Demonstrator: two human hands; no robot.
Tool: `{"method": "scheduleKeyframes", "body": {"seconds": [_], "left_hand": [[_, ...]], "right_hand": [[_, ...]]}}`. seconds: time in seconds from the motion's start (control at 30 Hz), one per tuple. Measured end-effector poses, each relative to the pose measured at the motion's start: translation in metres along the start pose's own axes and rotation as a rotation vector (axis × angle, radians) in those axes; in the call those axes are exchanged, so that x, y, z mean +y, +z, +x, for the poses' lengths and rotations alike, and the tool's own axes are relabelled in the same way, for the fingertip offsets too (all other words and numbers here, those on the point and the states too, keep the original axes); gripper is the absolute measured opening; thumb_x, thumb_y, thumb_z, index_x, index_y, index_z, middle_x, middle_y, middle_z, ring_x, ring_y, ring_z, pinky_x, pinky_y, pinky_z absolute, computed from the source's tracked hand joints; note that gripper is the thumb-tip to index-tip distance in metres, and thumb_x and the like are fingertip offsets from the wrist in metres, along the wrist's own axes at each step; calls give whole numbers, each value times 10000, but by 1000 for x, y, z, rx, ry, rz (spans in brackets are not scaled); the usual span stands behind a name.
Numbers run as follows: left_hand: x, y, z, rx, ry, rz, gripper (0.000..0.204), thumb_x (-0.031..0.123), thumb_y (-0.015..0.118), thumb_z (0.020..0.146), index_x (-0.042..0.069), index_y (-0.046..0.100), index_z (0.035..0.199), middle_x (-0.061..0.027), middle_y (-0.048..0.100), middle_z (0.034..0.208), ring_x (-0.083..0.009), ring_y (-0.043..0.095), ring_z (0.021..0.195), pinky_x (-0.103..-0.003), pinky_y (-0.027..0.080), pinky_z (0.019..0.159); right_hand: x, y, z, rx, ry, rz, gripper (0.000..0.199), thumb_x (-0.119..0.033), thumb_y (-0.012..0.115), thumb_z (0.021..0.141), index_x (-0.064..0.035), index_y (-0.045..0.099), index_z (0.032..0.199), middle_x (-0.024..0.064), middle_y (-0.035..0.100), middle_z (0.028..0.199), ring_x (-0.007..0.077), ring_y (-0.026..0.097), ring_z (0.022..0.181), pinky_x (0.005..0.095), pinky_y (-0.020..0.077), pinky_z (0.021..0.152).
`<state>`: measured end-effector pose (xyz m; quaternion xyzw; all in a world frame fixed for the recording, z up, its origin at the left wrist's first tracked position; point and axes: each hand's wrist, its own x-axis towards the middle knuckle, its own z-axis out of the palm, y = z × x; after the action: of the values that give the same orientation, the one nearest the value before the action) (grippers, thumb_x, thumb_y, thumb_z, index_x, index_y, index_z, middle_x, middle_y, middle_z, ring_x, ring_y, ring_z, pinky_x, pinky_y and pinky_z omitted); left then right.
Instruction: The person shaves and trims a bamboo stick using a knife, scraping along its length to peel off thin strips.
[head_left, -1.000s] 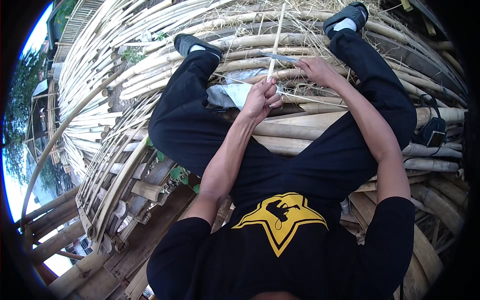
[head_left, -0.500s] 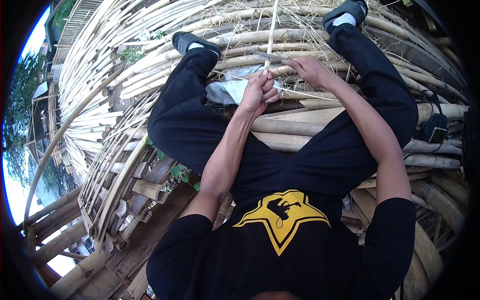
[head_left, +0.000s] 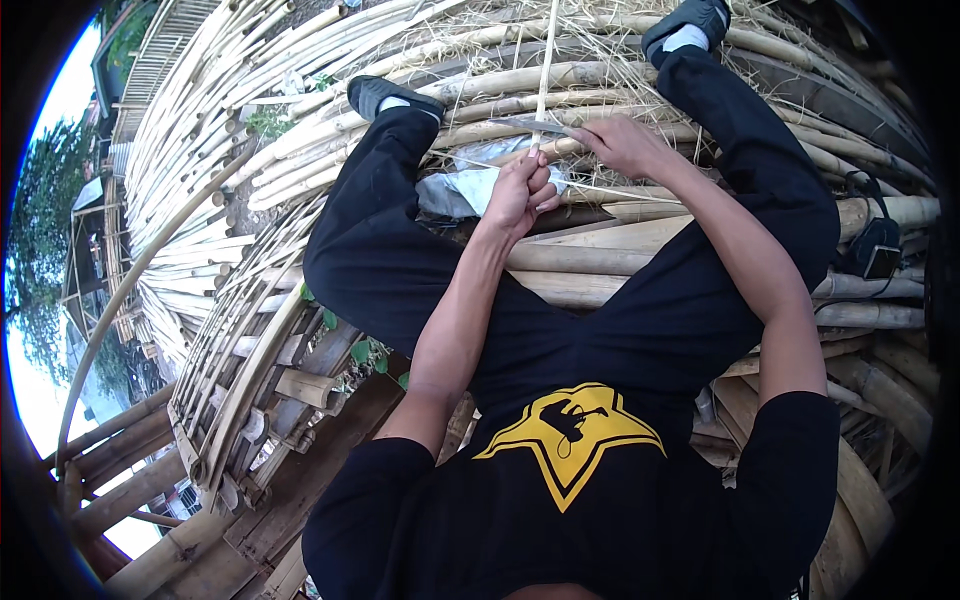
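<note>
My left hand is closed around the near end of a thin pale bamboo strip, which runs away from me past the top of the view. In my right hand is a knife. Its blade points left and lies across the strip, just beyond my left fingers. The knife's handle is mostly hidden in my right fingers. A crumpled whitish plastic sheet lies under and beside my left hand.
Stacked bamboo poles lie beneath my legs, with straw-like shavings scattered beyond. My shoes rest left and right. A small black bag with a device sits at the right. A bent pole arches at the left.
The knife blade has shifted slightly nearer along the strip, toward my left hand, and lies flatter. My left hand has lowered a little, still closed on the strip.
</note>
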<state>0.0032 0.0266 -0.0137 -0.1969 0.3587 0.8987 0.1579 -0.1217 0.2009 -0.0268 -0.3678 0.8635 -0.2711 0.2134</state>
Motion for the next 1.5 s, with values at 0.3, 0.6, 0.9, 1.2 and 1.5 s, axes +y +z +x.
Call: {"method": "scheduleKeyframes", "body": {"seconds": [0.3,0.6,0.9,1.2,1.5], "left_hand": [[-3,4,-3,-18,-71,-99,211,210,341,1011,82,438,873,77,231,510,-38,199,384,-200,222,399],[-4,6,-2,-49,-105,-169,183,176,343,1004,88,439,875,81,219,520,-45,196,408,-217,237,411],[-1,2,-11,27,-125,21,189,184,342,1003,92,436,868,65,241,533,-70,234,404,-245,297,452],[8,4,-8,0,-85,286,359,359,342,1007,133,383,730,69,224,481,-61,224,373,-242,280,416],[-6,2,11,63,-136,224,391,382,363,999,141,357,691,58,224,468,-81,202,374,-256,241,405]], "right_hand": [[38,7,10,125,45,-145,491,-493,400,933,-68,621,826,221,611,709,413,597,725,506,459,632],[47,3,10,298,-48,-311,501,-499,408,928,-49,580,789,217,608,670,406,610,680,501,473,610],[48,20,13,72,-47,-3,571,-540,455,909,-17,589,725,160,580,598,322,580,549,436,461,533],[32,-2,14,-412,387,797,500,-502,705,753,-103,464,574,-44,403,475,57,385,370,231,267,338],[26,22,12,191,381,-89,348,-310,571,807,24,632,730,220,623,681,378,629,652,450,482,624]]}}
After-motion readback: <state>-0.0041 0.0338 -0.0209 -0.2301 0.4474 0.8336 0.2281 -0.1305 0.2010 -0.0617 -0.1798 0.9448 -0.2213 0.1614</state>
